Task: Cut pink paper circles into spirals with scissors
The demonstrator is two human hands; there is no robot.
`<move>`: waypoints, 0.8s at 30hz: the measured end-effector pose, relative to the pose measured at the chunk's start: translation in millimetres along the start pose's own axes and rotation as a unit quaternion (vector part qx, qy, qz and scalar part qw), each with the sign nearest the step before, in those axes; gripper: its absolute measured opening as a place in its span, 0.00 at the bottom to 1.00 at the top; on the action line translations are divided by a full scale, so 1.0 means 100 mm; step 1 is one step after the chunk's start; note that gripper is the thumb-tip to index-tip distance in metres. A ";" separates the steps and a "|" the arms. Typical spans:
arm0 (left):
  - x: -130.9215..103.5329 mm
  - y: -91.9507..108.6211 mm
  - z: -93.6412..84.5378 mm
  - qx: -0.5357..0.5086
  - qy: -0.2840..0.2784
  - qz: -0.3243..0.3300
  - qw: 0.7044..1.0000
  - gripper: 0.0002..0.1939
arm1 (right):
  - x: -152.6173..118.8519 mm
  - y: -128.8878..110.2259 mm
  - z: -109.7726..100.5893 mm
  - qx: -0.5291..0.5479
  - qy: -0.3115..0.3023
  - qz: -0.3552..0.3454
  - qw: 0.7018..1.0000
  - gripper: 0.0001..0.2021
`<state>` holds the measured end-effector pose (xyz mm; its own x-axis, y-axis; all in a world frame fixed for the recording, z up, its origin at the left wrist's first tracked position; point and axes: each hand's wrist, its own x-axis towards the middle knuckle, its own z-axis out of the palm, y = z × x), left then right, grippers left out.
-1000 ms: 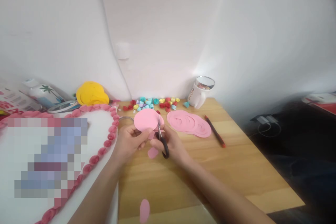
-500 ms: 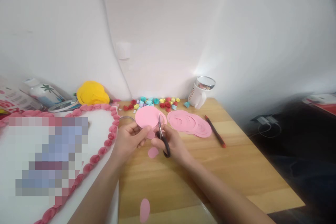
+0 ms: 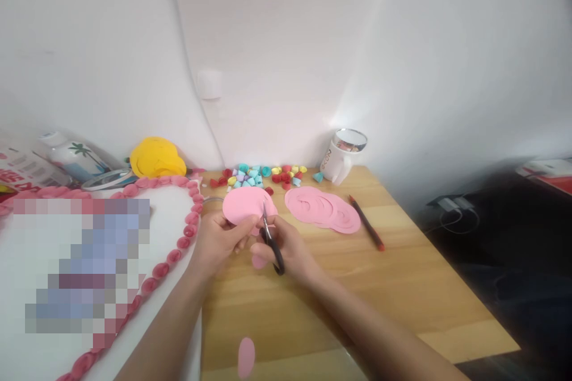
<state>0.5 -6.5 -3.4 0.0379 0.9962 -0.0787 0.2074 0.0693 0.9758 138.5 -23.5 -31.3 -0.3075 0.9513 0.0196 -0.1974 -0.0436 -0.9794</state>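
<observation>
Pinched in my left hand (image 3: 223, 235) is a round piece of pink paper (image 3: 241, 203), held above the wooden table. My right hand (image 3: 286, 244) is closed on black-handled scissors (image 3: 270, 243), whose blades point up and lie at the paper's right part. Under my right fingers a small pink scrap (image 3: 259, 261) shows partly. Several pink paper pieces with spiral cuts (image 3: 319, 209) overlap on the table to the right of my hands. Another pink scrap (image 3: 246, 357) lies near the front edge.
Small coloured paper rolls (image 3: 254, 175) lie along the wall beside a white mug (image 3: 342, 158). A dark pen (image 3: 366, 223) rests at the right. At the left are a white board edged with pink rolls (image 3: 161, 271), yellow paper (image 3: 156, 158) and a bottle (image 3: 75, 155).
The held pink paper has shifted slightly left and down. My right hand and the scissors have moved a little left, with the blades now over the paper's right part.
</observation>
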 end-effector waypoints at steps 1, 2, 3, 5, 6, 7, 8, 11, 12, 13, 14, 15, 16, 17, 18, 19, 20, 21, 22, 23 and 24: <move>0.00 0.01 0.00 0.001 0.000 -0.003 1.000 0.17 | 0.00 0.00 0.00 -0.003 0.003 -0.004 1.000 0.24; 0.00 0.01 0.00 0.001 0.000 -0.005 1.000 0.17 | 0.01 0.00 0.00 -0.006 0.004 -0.007 1.000 0.24; -0.01 0.01 0.00 0.001 0.000 -0.005 1.000 0.16 | 0.01 0.00 0.00 -0.007 0.004 -0.007 1.000 0.24; 0.00 0.01 0.01 -0.001 -0.002 -0.002 1.000 0.17 | 0.01 0.00 0.00 -0.006 -0.003 -0.003 1.000 0.25; 0.00 0.01 0.01 -0.001 -0.001 -0.001 1.000 0.17 | 0.01 -0.01 0.00 -0.006 -0.008 -0.001 1.000 0.25; 0.00 0.01 0.01 0.000 0.000 -0.001 1.000 0.17 | 0.01 -0.01 -0.01 -0.007 -0.011 0.002 1.000 0.25; 0.01 0.01 0.02 0.002 0.002 -0.002 1.000 0.17 | 0.01 -0.02 -0.01 -0.010 -0.014 0.003 1.000 0.25; 0.01 0.01 0.01 0.011 0.003 -0.008 1.000 0.17 | 0.00 -0.03 -0.02 -0.024 -0.010 0.004 1.000 0.25; 0.01 0.01 0.01 0.013 0.001 -0.009 1.000 0.17 | 0.00 -0.03 -0.02 -0.027 -0.009 0.004 1.000 0.25; 0.01 0.01 0.00 0.014 -0.001 -0.008 1.000 0.17 | 0.00 -0.03 -0.02 -0.028 -0.008 0.004 1.000 0.25; 0.01 0.01 0.00 0.014 -0.003 -0.007 1.000 0.17 | 0.00 -0.03 -0.02 -0.027 -0.008 0.004 1.000 0.25; 0.00 0.00 -0.01 0.013 -0.005 -0.005 1.000 0.17 | 0.00 -0.02 -0.02 -0.024 -0.009 0.004 1.000 0.25; 0.00 0.00 -0.01 0.013 -0.007 -0.004 1.000 0.17 | 0.00 -0.01 -0.02 -0.019 -0.011 0.006 1.000 0.25; 0.00 0.00 -0.02 0.012 -0.009 -0.004 1.000 0.18 | 0.00 0.00 -0.02 -0.015 -0.014 0.008 1.000 0.25; 0.00 0.00 -0.02 0.011 -0.009 -0.005 1.000 0.18 | 0.00 0.00 -0.02 -0.013 -0.015 0.009 1.000 0.24; 0.00 0.00 -0.02 0.011 -0.008 -0.007 1.000 0.18 | 0.00 0.01 -0.02 -0.012 -0.015 0.010 1.000 0.24; 0.00 0.01 -0.02 0.011 -0.009 -0.008 1.000 0.19 | 0.00 0.01 -0.02 -0.011 -0.015 0.011 1.000 0.24; 0.00 0.01 -0.02 0.010 -0.009 -0.008 1.000 0.19 | 0.00 0.01 -0.03 -0.010 -0.016 0.011 1.000 0.24; 0.00 0.01 -0.02 0.010 -0.010 -0.008 1.000 0.18 | 0.00 0.01 -0.03 -0.008 -0.016 0.011 1.000 0.24; 0.01 0.01 -0.01 0.009 -0.011 -0.009 1.000 0.18 | 0.00 0.01 -0.03 -0.005 -0.017 0.010 1.000 0.24; 0.01 0.01 -0.01 0.007 -0.012 -0.010 1.000 0.18 | 0.00 0.01 -0.03 -0.002 -0.018 0.009 1.000 0.23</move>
<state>-0.4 -5.5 -2.0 0.0561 0.9930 -0.1038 0.2226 0.0889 0.9708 140.8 -22.4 -33.1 -0.3452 0.9385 0.0092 -0.1872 -0.0592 -0.9805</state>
